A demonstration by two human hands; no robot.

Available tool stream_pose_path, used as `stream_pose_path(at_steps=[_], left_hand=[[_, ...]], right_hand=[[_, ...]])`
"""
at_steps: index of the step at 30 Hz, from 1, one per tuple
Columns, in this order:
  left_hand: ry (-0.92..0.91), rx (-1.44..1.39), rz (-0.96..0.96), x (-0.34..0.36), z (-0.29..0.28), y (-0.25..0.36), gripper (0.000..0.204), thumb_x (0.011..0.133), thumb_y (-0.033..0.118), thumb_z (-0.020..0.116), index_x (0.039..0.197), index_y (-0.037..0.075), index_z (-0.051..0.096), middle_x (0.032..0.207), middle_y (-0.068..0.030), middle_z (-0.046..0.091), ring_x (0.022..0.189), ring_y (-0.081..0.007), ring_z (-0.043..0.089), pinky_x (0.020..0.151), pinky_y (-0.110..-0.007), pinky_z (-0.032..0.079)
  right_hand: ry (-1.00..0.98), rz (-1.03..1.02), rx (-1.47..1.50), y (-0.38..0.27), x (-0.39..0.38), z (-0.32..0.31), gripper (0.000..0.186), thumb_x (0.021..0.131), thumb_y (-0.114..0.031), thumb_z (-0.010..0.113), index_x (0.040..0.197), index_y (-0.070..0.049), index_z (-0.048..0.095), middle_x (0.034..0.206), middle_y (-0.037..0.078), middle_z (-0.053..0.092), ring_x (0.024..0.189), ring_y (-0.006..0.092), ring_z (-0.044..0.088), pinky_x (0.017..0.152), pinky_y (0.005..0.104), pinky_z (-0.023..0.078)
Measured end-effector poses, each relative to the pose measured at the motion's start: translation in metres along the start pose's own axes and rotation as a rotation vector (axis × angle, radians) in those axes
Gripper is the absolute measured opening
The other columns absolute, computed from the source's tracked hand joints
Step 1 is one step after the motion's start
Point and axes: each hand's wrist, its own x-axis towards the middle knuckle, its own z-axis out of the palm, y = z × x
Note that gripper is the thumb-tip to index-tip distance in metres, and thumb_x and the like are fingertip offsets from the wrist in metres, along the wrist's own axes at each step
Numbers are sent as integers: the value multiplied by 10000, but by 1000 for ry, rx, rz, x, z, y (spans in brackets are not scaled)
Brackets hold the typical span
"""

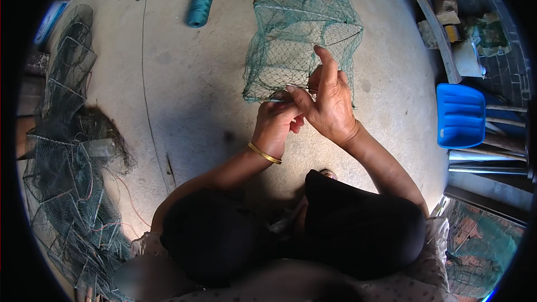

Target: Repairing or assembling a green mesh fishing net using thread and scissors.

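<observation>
A green mesh net trap point(305, 28) with thin frames stretches away from me across the floor. My left hand point(273, 126), with a gold bracelet point(264, 152) on its wrist, is closed at the near edge of the net, fingers curled round it. Beside it, my right hand point(334, 106) is closed too, thumb pressed toward the left fingertips and forefinger raised. A thin, pale strip shows between the hands; what it is I cannot make out. The right hand's other fingers are partly hidden.
A spool of teal twine point(200, 5) lies on the concrete floor beyond my left hand. A dark cord point(143, 61) runs along the floor. Heaped dark nets point(70, 190) fill the left side. At right are a blue plastic seat point(461, 115), a wooden plank point(433, 22) and clutter.
</observation>
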Motion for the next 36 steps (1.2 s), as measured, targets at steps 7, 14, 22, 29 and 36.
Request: stream_pose_path(at_steps=[7, 14, 22, 29, 36], left_hand=[[23, 0, -6, -1, 3, 1, 121, 848, 200, 553, 839, 79, 553, 707, 4, 508, 578, -72, 450, 526, -222, 349], [64, -63, -57, -2, 3, 3, 127, 815, 161, 602, 833, 46, 552, 701, -31, 534, 568, -104, 473, 522, -239, 368], [86, -167, -14, -2, 5, -1, 108, 760, 127, 639, 743, 48, 568, 627, -23, 550, 532, -91, 500, 473, -225, 372], [49, -91, -31, -3, 1, -3, 91, 797, 119, 595, 812, 48, 541, 660, -30, 527, 552, -104, 477, 512, -232, 377], [54, -71, -44, -6, 4, -4, 81, 785, 107, 594, 785, 51, 536, 645, -37, 523, 537, -111, 475, 501, -238, 378]], right_hand=[[56, 124, 334, -5, -4, 6, 393, 706, -55, 687, 1008, -34, 436, 626, 44, 504, 561, 217, 538, 636, 338, 401], [100, -4, 81, -2, 0, -23, 267, 695, -41, 691, 926, -66, 560, 771, 36, 579, 674, 185, 574, 723, 314, 372], [-52, -314, -39, -19, -3, -33, 209, 605, -56, 719, 789, -52, 620, 777, 63, 571, 708, 234, 584, 668, 338, 459], [-354, -293, -382, -12, 8, -22, 218, 601, -146, 701, 754, -37, 589, 800, 108, 578, 784, 248, 615, 707, 346, 485], [-471, -191, -372, -8, 12, -21, 133, 676, -89, 639, 781, -36, 578, 846, 137, 586, 800, 288, 632, 689, 378, 501]])
